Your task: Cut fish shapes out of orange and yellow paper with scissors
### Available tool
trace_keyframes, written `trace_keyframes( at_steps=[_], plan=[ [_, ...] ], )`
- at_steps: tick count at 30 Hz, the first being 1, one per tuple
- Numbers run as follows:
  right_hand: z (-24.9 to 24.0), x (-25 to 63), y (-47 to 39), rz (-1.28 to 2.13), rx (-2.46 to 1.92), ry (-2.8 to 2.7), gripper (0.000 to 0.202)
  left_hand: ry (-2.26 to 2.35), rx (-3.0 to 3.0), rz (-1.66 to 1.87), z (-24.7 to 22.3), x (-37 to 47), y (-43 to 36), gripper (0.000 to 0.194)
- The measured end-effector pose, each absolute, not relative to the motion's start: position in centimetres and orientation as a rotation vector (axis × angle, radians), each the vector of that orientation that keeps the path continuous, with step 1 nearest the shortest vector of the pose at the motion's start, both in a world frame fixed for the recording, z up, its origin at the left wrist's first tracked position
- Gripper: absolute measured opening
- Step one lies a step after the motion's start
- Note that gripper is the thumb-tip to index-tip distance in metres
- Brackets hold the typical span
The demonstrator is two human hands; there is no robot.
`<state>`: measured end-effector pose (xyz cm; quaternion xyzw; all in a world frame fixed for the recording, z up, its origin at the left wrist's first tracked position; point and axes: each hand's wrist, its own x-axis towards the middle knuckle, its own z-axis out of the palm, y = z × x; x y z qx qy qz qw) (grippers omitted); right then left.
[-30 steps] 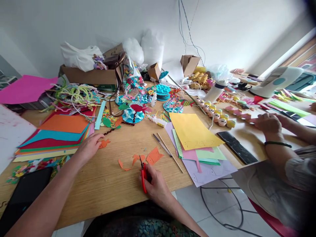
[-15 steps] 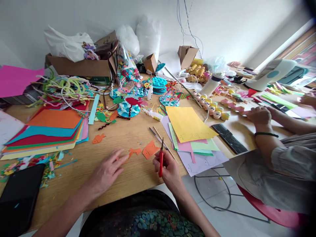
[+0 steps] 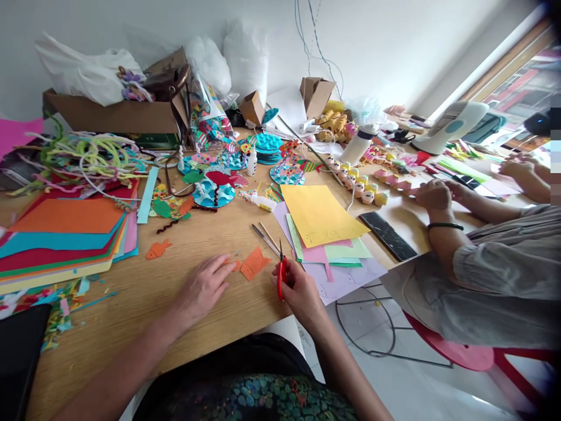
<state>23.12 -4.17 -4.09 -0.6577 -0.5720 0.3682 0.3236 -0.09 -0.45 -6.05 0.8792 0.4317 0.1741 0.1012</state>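
Note:
My right hand (image 3: 300,287) holds red-handled scissors (image 3: 281,278), blades pointing away from me, above the table's front edge. My left hand (image 3: 205,286) rests low over the wooden table (image 3: 175,339), palm down with fingers spread, partly covering small orange paper scraps (image 3: 234,265). Between my hands lies an orange paper piece (image 3: 255,263) with a fish outline on it. A cut-out orange fish (image 3: 158,249) sits farther left. Just beyond the scissors are a pen (image 3: 265,238) and a thin wooden stick (image 3: 269,235).
Coloured sheets (image 3: 65,216) are stacked at left, above paper scraps and a black phone (image 3: 21,356). Yellow paper (image 3: 322,215) tops other sheets at right, beside another phone (image 3: 388,235). Behind are decorated blue plates (image 3: 214,192) and glue bottles. Another person's hands (image 3: 436,196) work at right.
The view has turned to the right, so the table's contents appear farther left. My left hand has come over the small orange scraps. My right hand still holds the scissors, now more upright.

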Motion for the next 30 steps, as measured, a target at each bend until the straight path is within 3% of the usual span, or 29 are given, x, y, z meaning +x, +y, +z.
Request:
trace_keyframes(
  at_steps=[9,16,24,30],
  plan=[
    [-4.1,22.9,-1.4,0.708,-1.862,-1.835,0.018,1.501,2.362,0.673,-6.5,-3.2,-1.1,0.032],
    [-3.2,21.9,-0.8,0.689,-2.015,-1.943,0.025,1.591,2.393,0.679,-7.4,-4.2,-2.3,0.029],
    [-3.5,21.5,-0.7,0.593,-2.043,-1.971,0.031,1.445,2.43,0.521,-6.9,-1.6,0.8,0.028],
    [-3.3,21.5,-0.6,0.553,-2.076,-2.034,0.034,1.381,2.456,0.604,-5.1,0.1,2.8,0.023]
  ],
)
